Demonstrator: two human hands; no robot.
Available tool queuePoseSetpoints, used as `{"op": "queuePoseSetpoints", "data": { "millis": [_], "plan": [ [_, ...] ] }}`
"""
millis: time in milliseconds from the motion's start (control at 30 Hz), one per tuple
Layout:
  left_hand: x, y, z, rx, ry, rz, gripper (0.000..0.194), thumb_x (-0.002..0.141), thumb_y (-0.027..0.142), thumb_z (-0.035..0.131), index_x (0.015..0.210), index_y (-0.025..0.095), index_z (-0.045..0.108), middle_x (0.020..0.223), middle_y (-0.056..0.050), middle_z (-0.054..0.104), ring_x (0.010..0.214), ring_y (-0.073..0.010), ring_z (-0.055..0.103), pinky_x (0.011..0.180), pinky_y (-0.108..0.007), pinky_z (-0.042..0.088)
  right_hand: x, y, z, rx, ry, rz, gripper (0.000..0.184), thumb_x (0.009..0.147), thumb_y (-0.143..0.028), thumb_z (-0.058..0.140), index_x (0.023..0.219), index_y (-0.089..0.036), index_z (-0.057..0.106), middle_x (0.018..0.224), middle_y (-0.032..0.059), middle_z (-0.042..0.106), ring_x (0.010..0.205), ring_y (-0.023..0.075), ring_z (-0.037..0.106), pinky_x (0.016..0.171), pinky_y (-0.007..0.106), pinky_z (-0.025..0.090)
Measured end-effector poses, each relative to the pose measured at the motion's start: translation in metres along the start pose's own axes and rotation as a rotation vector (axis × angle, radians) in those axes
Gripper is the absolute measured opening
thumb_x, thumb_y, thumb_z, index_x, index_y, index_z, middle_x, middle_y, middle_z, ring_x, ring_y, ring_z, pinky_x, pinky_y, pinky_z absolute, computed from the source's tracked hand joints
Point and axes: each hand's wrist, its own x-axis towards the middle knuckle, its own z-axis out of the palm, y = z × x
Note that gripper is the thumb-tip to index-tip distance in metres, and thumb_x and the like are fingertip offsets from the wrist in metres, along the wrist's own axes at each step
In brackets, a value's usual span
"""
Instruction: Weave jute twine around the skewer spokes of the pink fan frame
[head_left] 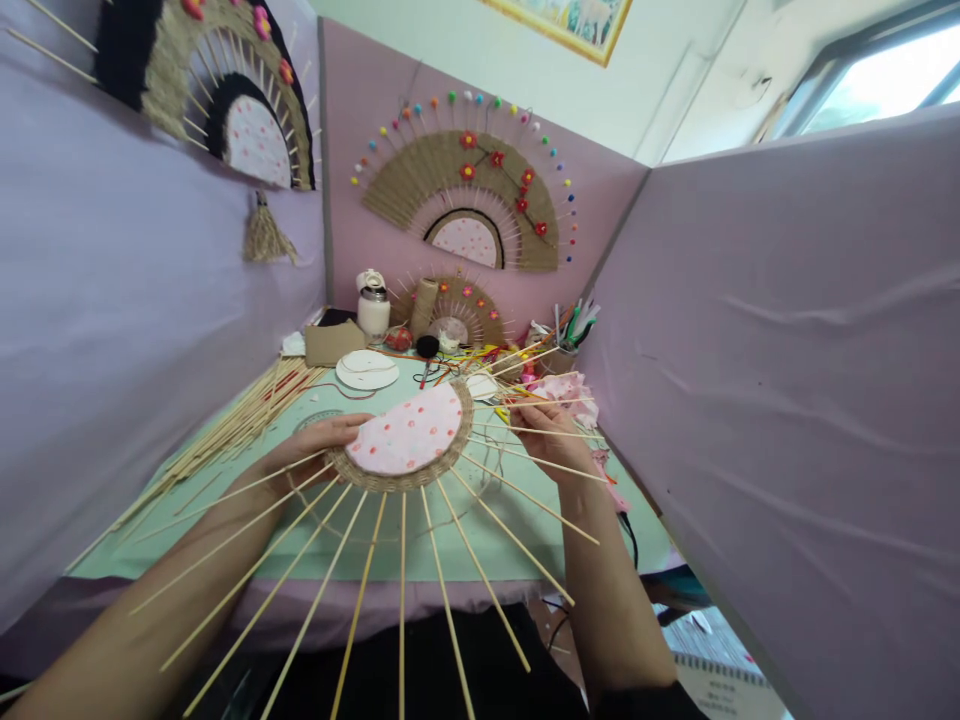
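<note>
A half-round fan frame point(405, 432) is held over the table, its flat panel covered in white cloth with red dots. Woven twine point(405, 480) edges the panel, and thin wooden sticks point(403, 590) spread from it towards me and to the right. My left hand point(322, 440) grips the frame at its left end, thumb on top. At the right-hand sticks, my right hand point(551, 435) has its fingertips pinched together, apparently on a loose strand of twine point(450, 515) that loops beneath the sticks. The fingertips are partly hidden by sticks.
Bundled sticks point(240, 420) lie on the left of the green tabletop point(360, 560). Behind stand white discs point(367, 369), a white bottle point(373, 312), a twine roll point(425, 305) and a pen cup point(559, 350). Finished fans point(420, 180) hang on the partitions, which close in both sides.
</note>
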Motion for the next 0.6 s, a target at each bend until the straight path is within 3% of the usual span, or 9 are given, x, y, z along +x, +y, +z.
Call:
{"op": "queuePoseSetpoints", "data": {
  "millis": [167, 333, 600],
  "plan": [
    [0.0, 0.0, 0.0, 0.035, -0.068, -0.094, 0.047, 0.063, 0.035, 0.076, 0.105, 0.016, 0.07, 0.076, -0.006, 0.067, 0.054, -0.0136, 0.057, 0.05, -0.024, 0.044, 0.0, -0.001, 0.005, 0.012, -0.075, 0.028, 0.014, 0.07, -0.031, 0.071, 0.063, -0.022, 0.063, 0.064, -0.0011, 0.053, 0.059, 0.0123, 0.042, 0.057, 0.027, 0.034],
    [0.0, -0.002, -0.002, 0.026, -0.104, -0.134, 0.051, 0.066, 0.036, 0.074, 0.113, 0.016, 0.066, 0.079, -0.007, 0.067, 0.053, -0.0112, 0.055, 0.048, -0.022, 0.041, -0.002, -0.001, 0.014, 0.072, -0.113, 0.107, 0.016, 0.07, -0.028, 0.071, 0.063, -0.022, 0.059, 0.062, -0.0027, 0.049, 0.057, 0.0115, 0.04, 0.056, 0.026, 0.034],
    [0.0, -0.001, -0.001, 0.02, -0.139, -0.123, 0.048, 0.066, 0.032, 0.073, 0.111, 0.015, 0.068, 0.083, -0.01, 0.07, 0.061, -0.017, 0.062, 0.054, -0.024, 0.047, -0.007, -0.005, 0.021, 0.135, -0.104, 0.157, 0.026, 0.066, -0.028, 0.074, 0.057, -0.02, 0.051, 0.057, -0.0051, 0.041, 0.054, 0.0091, 0.035, 0.052, 0.023, 0.031]
  ]
}}
